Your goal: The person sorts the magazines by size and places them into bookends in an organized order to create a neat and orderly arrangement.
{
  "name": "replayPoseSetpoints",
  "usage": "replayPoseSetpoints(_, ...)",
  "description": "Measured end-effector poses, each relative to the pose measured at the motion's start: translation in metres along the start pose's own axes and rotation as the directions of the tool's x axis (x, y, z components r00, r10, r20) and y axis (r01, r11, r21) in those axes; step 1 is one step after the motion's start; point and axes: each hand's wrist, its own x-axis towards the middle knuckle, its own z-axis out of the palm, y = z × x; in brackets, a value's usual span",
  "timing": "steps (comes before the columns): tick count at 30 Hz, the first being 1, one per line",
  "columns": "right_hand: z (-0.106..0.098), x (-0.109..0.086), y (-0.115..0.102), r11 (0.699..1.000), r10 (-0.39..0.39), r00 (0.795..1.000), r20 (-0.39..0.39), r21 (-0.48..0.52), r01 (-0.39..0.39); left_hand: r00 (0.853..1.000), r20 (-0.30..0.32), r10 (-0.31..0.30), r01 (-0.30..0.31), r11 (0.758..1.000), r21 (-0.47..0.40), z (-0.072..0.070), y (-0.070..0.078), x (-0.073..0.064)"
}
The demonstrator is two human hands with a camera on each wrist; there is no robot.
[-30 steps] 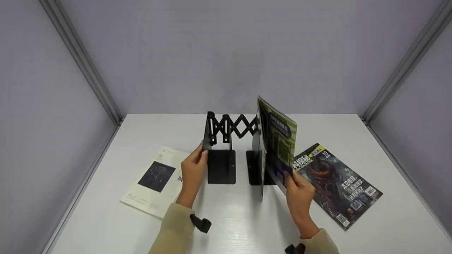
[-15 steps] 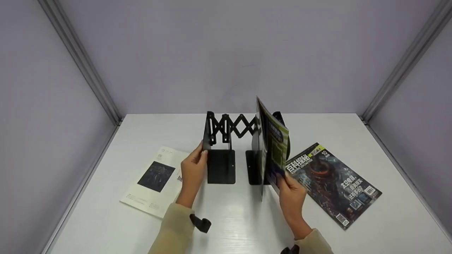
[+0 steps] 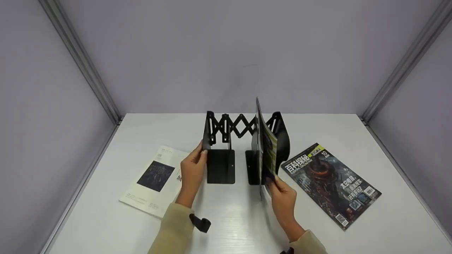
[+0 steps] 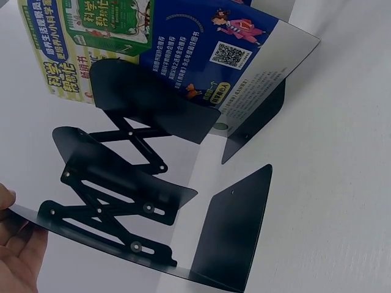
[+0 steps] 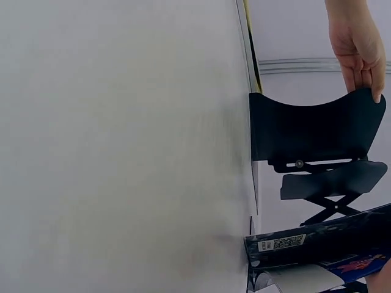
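Observation:
A black expandable book rack [image 3: 221,165] with scissor links stands mid-table. My left hand [image 3: 193,170] pinches its left end plate [image 4: 110,243]. My right hand [image 3: 283,198] grips the lower front edge of an upright magazine [image 3: 269,150] with green-edged pages, between the right inner divider and the right end plate [image 3: 282,139]. Another thin cover stands against it; I cannot tell whether it is a separate magazine. A blue and yellow cover [image 4: 195,61] shows there in the left wrist view. A dark cover with a barcode [image 5: 287,243] appears in the right wrist view.
A white book [image 3: 150,201] with a dark square picture lies flat at the left, partly behind my left arm. To the right lies a dark magazine [image 3: 332,187], slanted. Pale walls enclose the white table [image 3: 233,225] at the back and sides.
My right hand has moved left, swinging the magazine from a slant to nearly upright beside the divider. The rack's right end plate has come into view. My left hand stays in place.

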Motion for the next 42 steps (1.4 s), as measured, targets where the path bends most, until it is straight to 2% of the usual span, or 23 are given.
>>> replayPoseSetpoints(5, -0.002, -0.002, 0.0, 0.999, 0.015, 0.997, 0.082, 0.036, -0.018, 1.0, 0.006, -0.011, 0.011, 1.0, -0.003, 0.0, 0.001, 0.0)
replayPoseSetpoints(11, -0.006, 0.002, -0.002, 0.995, 0.014, 0.989, 0.149, -0.099, 0.001, 1.0, 0.002, -0.024, 0.024, 1.0, 0.005, 0.001, 0.0, 0.0)
replayPoseSetpoints(19, -0.012, 0.007, -0.002, 0.99, 0.009, 0.961, 0.277, -0.138, 0.031, 0.999, 0.003, -0.042, 0.042, 0.999, 0.012, 0.001, 0.003, 0.001)
replayPoseSetpoints(23, -0.014, 0.008, -0.002, 0.993, 0.004, 0.946, 0.324, -0.115, 0.036, 0.999, 0.0, -0.049, 0.049, 0.999, 0.022, 0.0, 0.004, 0.0)
replayPoseSetpoints(29, -0.015, 0.008, -0.002, 0.991, -0.003, 0.933, 0.361, -0.123, 0.051, 0.999, -0.002, -0.037, 0.037, 0.999, 0.013, 0.0, 0.004, 0.0)
replayPoseSetpoints(42, -0.018, 0.011, -0.006, 0.966, 0.031, 0.92, 0.391, -0.246, 0.073, 0.999, -0.013, -0.042, 0.042, 0.999, 0.021, 0.001, 0.003, 0.0)
